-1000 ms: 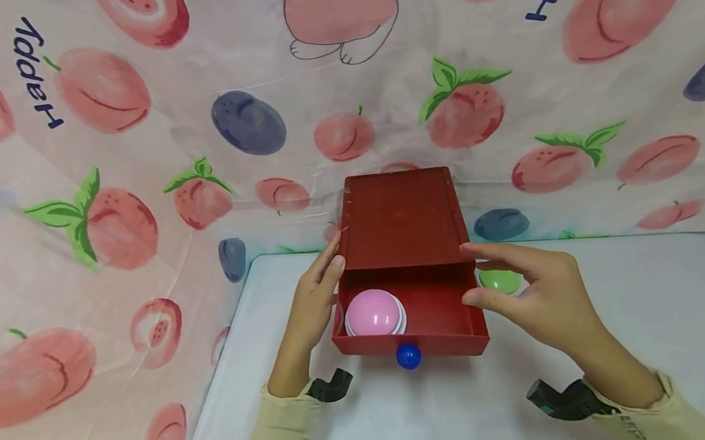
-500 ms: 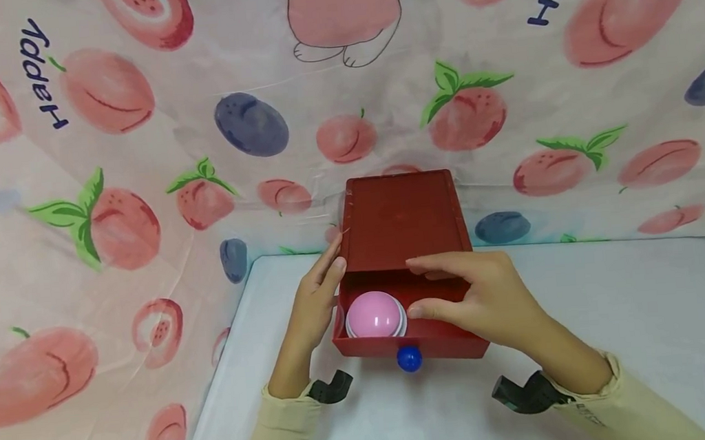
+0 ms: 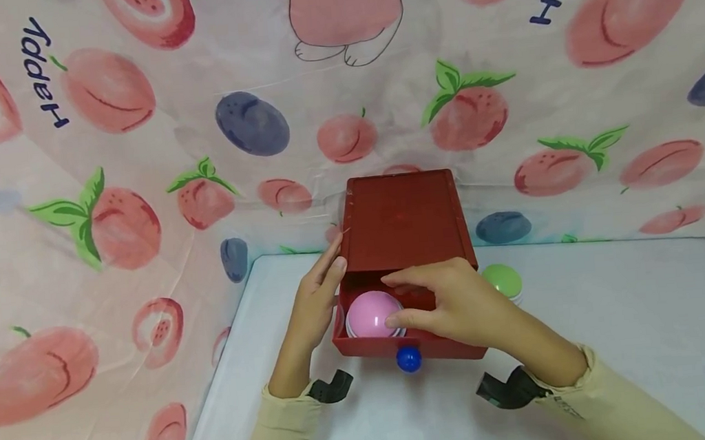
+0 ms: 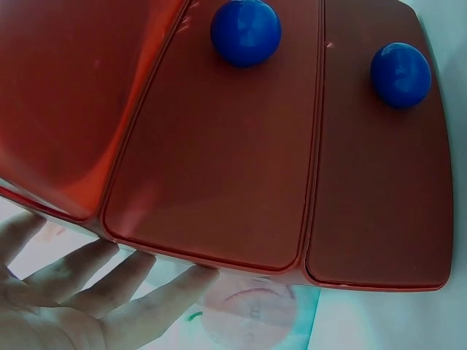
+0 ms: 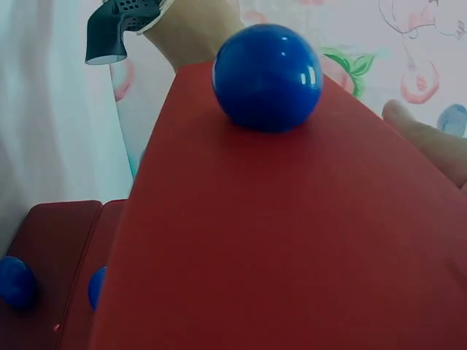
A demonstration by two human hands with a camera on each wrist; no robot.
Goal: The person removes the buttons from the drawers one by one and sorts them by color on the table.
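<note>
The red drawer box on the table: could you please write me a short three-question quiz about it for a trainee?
1. True or false: the top drawer of the red drawer box stands pulled open.
2. Which object does the right hand touch? A) the green dome button B) the pink dome button C) the blue knob
3. Where does the left hand rest?

Key
1. True.
2. B; thumb and fingers curl round it inside the drawer.
3. Against the box's left side, fingers straight.
</note>
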